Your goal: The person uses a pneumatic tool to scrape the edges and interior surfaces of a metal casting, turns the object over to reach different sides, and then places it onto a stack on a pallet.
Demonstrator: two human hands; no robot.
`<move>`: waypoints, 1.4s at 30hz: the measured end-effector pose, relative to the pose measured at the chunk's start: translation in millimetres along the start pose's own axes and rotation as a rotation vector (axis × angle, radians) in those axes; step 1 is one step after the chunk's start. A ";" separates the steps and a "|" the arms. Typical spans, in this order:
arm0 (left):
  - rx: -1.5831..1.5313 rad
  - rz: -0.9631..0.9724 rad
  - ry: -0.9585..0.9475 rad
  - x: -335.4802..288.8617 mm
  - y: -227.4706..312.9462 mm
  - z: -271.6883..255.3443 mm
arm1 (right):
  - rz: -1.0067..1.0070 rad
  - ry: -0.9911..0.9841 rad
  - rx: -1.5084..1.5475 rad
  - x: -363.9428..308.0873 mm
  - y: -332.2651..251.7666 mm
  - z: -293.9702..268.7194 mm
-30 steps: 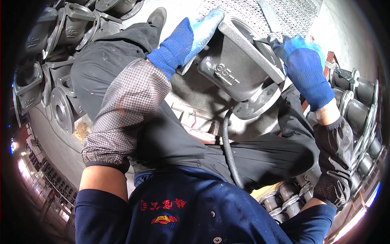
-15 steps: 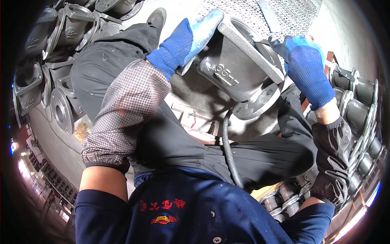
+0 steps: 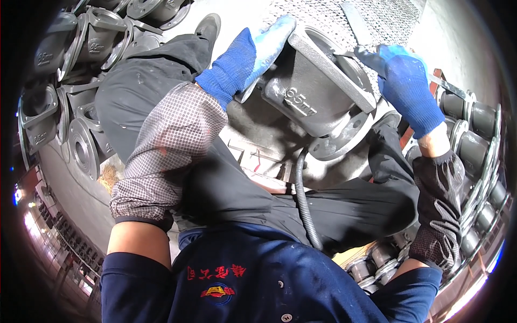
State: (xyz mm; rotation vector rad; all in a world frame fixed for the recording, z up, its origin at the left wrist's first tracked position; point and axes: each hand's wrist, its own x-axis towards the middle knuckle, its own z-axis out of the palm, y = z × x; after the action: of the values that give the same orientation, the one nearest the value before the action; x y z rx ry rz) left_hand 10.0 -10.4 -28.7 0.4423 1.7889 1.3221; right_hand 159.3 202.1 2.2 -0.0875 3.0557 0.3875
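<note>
A grey cast-iron valve body with raised lettering lies tilted between my legs, its square flange and hollow opening facing away from me. My left hand, in a blue coated glove, grips the left corner of the square flange. On the opposite side, my right hand, gloved too, is closed round a flat metal bar. One end of the bar sticks out past the glove on the right; toward the casting, a thin tip reaches the flange's opening. The bar's middle is hidden in the glove.
Similar castings stand stacked at the left, and more are piled at the right. Beyond the valve body lies a metal mesh with a flat grey strip on it. A black corrugated hose runs down toward my lap.
My right hand has shifted slightly, and the bar's outer end shows more beside the glove. The left hand keeps its place on the flange, with the valve body almost unmoved.
</note>
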 end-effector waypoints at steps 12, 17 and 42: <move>0.028 0.048 0.033 19.3 -17.9 2.2 | 0.264 0.312 0.763 13.4 8.8 25.3; -0.006 0.086 0.022 9.2 -21.6 -1.8 | 0.483 -0.240 0.402 32.7 -14.5 32.4; -0.369 0.058 -0.273 78.8 -65.6 -6.1 | 1.077 0.370 1.445 -56.3 -12.4 23.2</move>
State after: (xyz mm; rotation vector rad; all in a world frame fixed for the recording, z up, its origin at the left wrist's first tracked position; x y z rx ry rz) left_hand -27.8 16.2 -120.5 0.4468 1.2842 1.5143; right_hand 217.4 198.7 -19.5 1.5799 2.4849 -1.9025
